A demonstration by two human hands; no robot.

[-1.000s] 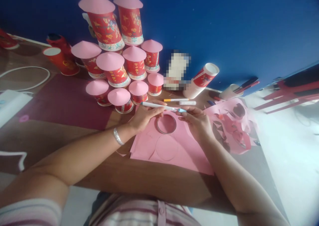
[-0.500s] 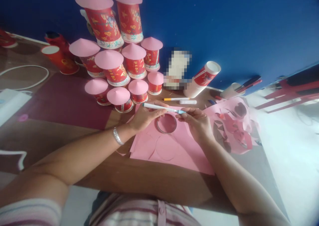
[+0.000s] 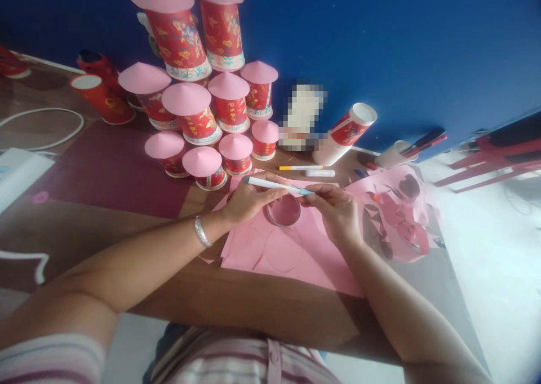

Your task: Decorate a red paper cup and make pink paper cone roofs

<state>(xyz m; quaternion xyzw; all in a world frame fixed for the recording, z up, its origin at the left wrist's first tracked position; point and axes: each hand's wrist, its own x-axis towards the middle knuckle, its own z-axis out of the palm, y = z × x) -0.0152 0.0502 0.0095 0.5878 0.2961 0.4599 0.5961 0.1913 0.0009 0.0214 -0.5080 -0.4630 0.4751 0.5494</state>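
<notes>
Both of my hands hold a white pen (image 3: 274, 184) level above a sheet of pink paper (image 3: 296, 254). My left hand (image 3: 245, 201) grips the pen's barrel with closed fingers. My right hand (image 3: 333, 206) pinches the blue end, which looks like a cap. Under the pen, a round ring (image 3: 283, 211) lies on the paper, just past a drawn circle outline. A silver bracelet (image 3: 201, 232) is on my left wrist.
Several red paper cups with pink cone lids (image 3: 198, 113) are stacked at the back. A tipped cup (image 3: 344, 133), an orange pen (image 3: 298, 168), a white stick (image 3: 320, 173) and pink paper scraps (image 3: 393, 215) lie to the right. A white cable (image 3: 42, 130) runs at left.
The pen and both hands have shifted slightly; my right hand's fingers have closed in tighter on the blue end. The view has drifted a little.
</notes>
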